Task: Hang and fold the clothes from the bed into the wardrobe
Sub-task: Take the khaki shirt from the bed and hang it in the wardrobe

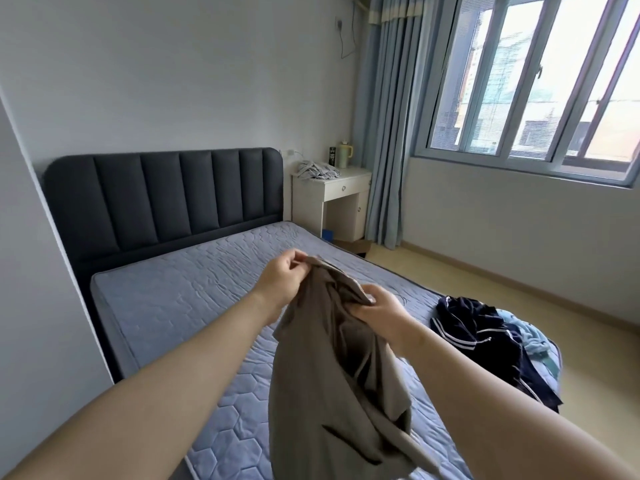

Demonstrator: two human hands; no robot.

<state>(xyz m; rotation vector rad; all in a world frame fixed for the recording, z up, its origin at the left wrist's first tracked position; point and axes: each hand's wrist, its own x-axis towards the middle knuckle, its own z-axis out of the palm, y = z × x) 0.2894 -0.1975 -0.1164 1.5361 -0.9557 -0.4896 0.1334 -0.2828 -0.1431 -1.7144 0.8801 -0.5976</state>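
Both arms outstretched, left hand (282, 277) and right hand (379, 311) pinch (aloft) trousers (329, 375).

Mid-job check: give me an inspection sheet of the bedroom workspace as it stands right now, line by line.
Surface: blue quilted mattress; clothes lie at its right edge.
Job's things: taupe garment held up over the bed; navy striped garment and light blue garment heaped together at the right edge.
Clutter: crumpled cloth, pale jug and dark can on the white nightstand.
Hands: left hand pinches the taupe garment's top edge; right hand grips the fabric beside it.
Cables: thin cable hangs from a wall plug near the curtain.
Surroundings: dark headboard, wide window; wardrobe not in view.
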